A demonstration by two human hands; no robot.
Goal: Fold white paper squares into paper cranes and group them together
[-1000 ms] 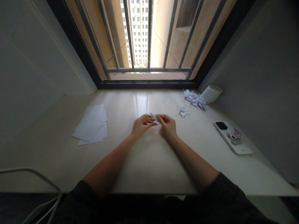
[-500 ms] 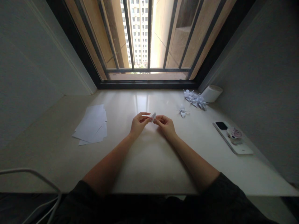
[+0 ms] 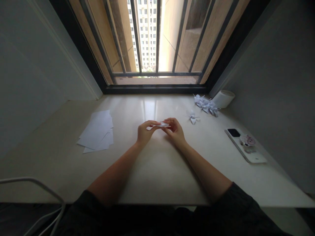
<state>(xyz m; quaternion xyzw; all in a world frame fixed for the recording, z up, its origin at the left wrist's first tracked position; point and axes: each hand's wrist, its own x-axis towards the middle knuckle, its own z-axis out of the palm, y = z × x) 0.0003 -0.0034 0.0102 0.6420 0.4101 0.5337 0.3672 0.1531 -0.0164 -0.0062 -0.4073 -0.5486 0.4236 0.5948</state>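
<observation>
A small folded piece of white paper (image 3: 163,124) is held just above the sill, between my two hands. My left hand (image 3: 145,131) pinches its left end between thumb and fingers. On the other end, my right hand (image 3: 175,130) is closed with thumb below and fingers above. Fingertips cover part of the paper, so its exact folds are hard to make out. To the right of my hands lies one folded paper crane (image 3: 193,119), apart from a pile of similar paper cranes (image 3: 205,104).
Loose white paper sheets (image 3: 95,131) lie overlapping at the left. A white cylindrical container (image 3: 223,99) stands behind the pile, by the right wall. Nearer on the right is a phone (image 3: 246,146) with a round grip. A pale cable (image 3: 31,179) loops at the lower left.
The folded paper has turned from tilted upright to lying nearly flat between my fingers. My right fingers have shifted up over its far side, and the left fingers have closed down onto it.
</observation>
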